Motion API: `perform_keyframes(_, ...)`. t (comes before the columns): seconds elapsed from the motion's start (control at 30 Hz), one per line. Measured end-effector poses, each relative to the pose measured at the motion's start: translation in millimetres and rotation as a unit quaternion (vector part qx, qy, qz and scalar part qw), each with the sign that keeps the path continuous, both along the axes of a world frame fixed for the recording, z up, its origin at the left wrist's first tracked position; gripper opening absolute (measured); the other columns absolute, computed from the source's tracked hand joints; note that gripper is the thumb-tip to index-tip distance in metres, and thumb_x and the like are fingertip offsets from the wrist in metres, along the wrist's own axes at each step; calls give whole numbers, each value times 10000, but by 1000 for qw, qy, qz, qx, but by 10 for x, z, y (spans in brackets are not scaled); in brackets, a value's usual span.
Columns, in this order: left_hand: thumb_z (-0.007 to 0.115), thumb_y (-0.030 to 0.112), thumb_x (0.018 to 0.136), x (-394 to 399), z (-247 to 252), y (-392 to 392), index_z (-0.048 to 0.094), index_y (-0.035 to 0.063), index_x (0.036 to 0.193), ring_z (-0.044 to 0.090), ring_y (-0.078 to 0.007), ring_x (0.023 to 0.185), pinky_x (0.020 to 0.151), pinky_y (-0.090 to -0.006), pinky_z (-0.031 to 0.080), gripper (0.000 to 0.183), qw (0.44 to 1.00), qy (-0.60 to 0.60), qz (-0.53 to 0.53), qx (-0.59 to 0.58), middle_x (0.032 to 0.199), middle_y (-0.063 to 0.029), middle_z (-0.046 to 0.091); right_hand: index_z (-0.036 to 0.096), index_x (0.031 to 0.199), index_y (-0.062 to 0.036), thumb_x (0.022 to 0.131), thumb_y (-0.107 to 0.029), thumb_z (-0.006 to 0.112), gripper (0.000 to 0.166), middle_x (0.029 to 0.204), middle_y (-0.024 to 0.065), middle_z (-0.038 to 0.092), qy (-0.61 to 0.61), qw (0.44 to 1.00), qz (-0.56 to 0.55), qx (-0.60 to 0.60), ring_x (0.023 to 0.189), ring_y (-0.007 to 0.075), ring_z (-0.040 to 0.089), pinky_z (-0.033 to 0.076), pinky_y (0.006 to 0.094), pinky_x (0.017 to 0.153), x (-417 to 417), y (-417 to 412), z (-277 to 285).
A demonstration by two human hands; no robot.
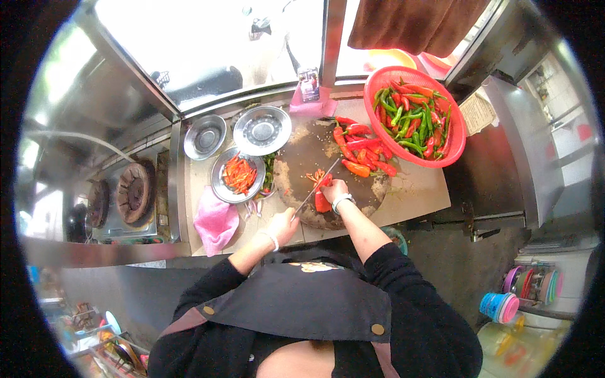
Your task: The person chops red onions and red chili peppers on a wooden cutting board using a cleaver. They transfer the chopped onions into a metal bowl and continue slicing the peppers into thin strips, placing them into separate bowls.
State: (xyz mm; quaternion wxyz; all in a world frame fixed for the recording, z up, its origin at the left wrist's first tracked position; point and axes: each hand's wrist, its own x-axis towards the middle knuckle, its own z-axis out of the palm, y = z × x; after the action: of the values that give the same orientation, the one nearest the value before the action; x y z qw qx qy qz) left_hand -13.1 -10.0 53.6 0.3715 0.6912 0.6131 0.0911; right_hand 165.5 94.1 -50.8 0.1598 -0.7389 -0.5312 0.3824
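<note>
My left hand [283, 226] grips the handle of a kitchen knife [309, 193], whose blade slants away over a round, worn chopping block [305, 151]. Under the fingers of my right hand [336, 190] is a red chili pepper piece [323, 203], pressed on the block against the blade. Just beyond the blade lie a few thin orange-red pepper strips [315, 176]. A heap of whole red chili peppers [357, 144] covers the block's far right side. Left of the block, a metal dish [216, 185] holds a mound of cut pepper strips [239, 175].
Two metal dishes, one [205, 137] left of the other [262, 131], sit at the back. A red plastic basket [378, 130] of red and green peppers overhangs the block's far right. A pink cloth [216, 222] lies left; a phone [308, 86] leans at the window. Gas burners [132, 193] are further left.
</note>
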Motion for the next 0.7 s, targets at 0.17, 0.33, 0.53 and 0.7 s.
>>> perform_keyframes(0.17,461,215,832,99,-217,71,459,20,913,544,-420,738,630,-468,423,211,999,10,33,-3,747,-252,562,628,698,-17,623,-292,685,290,766,203,603,-11,1000,-3,19,768,302,598,461,350,704,-36,11,112)
perform_keyframes(0.33,455,220,827,-102,-41,-11,468,29,905,544,-424,743,656,-474,427,208,1000,-25,-3,-3,761,-252,567,640,718,-24,633,-297,678,288,761,190,610,-17,1000,4,21,764,299,602,464,346,722,-28,-12,57)
perform_keyframes(0.53,456,224,830,-204,-178,109,482,13,892,545,-418,752,666,-473,421,222,999,-47,-23,-9,761,-251,564,640,747,-30,647,-282,669,272,780,193,609,4,1000,0,3,780,299,600,461,349,729,-52,-72,189)
perform_keyframes(0.7,463,195,817,-15,-481,79,489,6,871,545,-423,718,648,-470,431,198,1000,-16,12,19,729,-250,565,644,808,-74,667,-288,610,258,837,171,613,-11,999,48,13,850,314,583,455,372,758,6,2,42)
